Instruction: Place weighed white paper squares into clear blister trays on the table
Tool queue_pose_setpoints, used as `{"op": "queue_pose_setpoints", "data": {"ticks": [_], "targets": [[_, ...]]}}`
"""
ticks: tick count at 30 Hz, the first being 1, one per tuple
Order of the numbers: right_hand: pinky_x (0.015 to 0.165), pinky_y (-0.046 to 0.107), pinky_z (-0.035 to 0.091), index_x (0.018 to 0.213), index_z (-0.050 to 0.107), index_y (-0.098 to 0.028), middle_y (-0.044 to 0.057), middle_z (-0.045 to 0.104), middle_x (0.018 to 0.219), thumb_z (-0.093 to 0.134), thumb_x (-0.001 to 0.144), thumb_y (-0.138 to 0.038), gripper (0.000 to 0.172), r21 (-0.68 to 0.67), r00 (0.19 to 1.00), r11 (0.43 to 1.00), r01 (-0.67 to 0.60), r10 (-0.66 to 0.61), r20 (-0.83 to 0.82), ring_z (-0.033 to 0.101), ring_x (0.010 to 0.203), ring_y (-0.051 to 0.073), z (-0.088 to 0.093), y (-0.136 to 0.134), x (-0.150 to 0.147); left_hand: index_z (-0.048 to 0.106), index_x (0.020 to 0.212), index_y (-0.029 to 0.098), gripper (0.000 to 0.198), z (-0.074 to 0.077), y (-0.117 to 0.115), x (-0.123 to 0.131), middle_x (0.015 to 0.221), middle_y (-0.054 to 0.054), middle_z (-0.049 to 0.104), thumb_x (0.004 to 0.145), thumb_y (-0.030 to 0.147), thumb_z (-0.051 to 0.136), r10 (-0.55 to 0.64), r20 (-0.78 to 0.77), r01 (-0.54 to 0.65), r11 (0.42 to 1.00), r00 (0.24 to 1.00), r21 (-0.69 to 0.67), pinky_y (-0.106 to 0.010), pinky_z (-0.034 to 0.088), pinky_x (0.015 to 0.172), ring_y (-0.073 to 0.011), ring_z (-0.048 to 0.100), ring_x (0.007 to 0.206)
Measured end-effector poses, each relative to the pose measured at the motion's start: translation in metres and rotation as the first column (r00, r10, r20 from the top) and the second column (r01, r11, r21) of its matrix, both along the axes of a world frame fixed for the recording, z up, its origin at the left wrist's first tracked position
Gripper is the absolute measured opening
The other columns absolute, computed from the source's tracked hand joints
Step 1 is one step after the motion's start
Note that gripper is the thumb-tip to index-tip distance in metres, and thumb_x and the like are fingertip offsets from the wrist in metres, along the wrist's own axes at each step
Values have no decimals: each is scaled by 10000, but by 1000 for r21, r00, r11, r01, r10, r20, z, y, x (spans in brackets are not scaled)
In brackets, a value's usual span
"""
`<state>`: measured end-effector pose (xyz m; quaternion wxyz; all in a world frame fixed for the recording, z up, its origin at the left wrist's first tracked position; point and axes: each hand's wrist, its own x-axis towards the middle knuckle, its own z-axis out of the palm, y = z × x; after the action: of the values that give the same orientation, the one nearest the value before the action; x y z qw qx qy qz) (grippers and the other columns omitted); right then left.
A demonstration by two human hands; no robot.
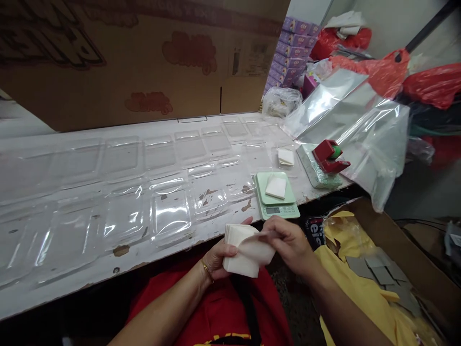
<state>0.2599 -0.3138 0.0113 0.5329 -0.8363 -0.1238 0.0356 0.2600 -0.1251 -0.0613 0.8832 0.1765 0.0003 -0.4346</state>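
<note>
My left hand is closed around a thick stack of white paper squares, held above my lap in front of the table edge. With my right hand I pinch the corner of a top sheet, which bends up and away from the stack. Whether it is one sheet or more I cannot tell. Just beyond my hands, a pale green digital scale carries a small pile of white squares. Behind it, another small pile rests on a clear plastic piece.
Rows of clear plastic trays cover the white table. A large cardboard box stands behind them. To the right are a red tape dispenser, clear plastic sheets, and an open carton with yellow material below.
</note>
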Motion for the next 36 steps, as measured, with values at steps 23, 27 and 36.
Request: {"op": "queue_pose_setpoints", "data": {"ticks": [23, 27, 36], "targets": [[804, 364, 432, 1072, 573, -222, 65, 569, 1083, 585, 716, -267, 359, -381, 895, 860, 340, -172, 412, 534, 937, 210, -62, -101, 143, 73, 1389, 281, 908, -8, 8, 1, 1093, -109, 563, 643, 116, 563, -14, -44, 17, 998, 999, 59, -459, 413, 816, -256, 575, 915], [728, 305, 468, 961, 606, -207, 35, 600, 961, 488, 752, -192, 241, -234, 876, 903, 361, -242, 417, 565, 756, 145, -67, -106, 133, 88, 1389, 281, 883, -10, 5, 0, 1103, -104, 562, 655, 110, 549, -9, -56, 12, 999, 998, 50, -453, 411, 827, -256, 571, 936], [701, 318, 469, 966, 613, -188, 66, 588, 978, 519, 763, -199, 224, -300, 844, 842, 449, -289, 451, 559, 793, 170, -37, -81, 107, 138, 1384, 268, 850, -2, 3, -1, 1106, -100, 567, 660, 113, 554, -19, -43, 22, 998, 999, 64, -446, 410, 840, -237, 572, 930]]}}
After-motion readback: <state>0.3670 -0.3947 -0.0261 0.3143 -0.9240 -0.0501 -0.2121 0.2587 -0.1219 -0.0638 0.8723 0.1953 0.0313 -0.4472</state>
